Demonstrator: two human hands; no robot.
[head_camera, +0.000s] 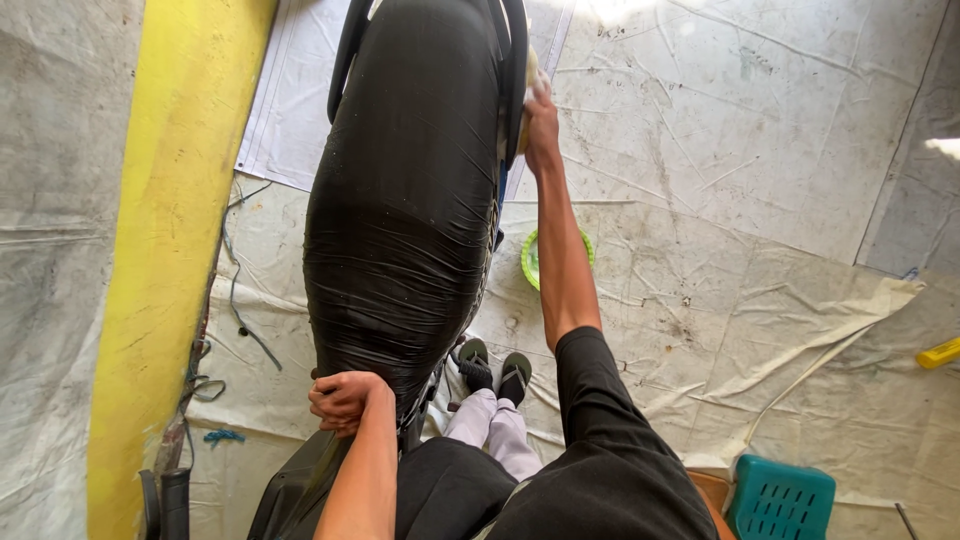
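Head view. Nearest the camera, the left hand (343, 401) is seen curled shut on the near end of the black seat (405, 200), fingers folded under its edge; the seat is steadied by this grip. The right hand (540, 130) is extended to the far right flank of the seat, where a pale sponge (530, 75) is pressed against the side trim; the fingers appear closed over it, though their exact spread cannot be told from this angle. The seat cover is wrapped in creased, wet-looking black film and runs lengthwise away from the viewer.

Judgement: the wiping would be best done with the near grip kept firm and strokes run along the trim rather than across the film, which may snag.

Edges and room: a yellow beam (170, 220) stands close on the left, leaving little space there. On the right, open tarp (760, 180) gives free reach. A green bowl (532, 262) lies just beside the forearm, partly hidden by it; sandalled feet (495, 365) rest beneath; a teal stool (780, 497) sits at the lower right.
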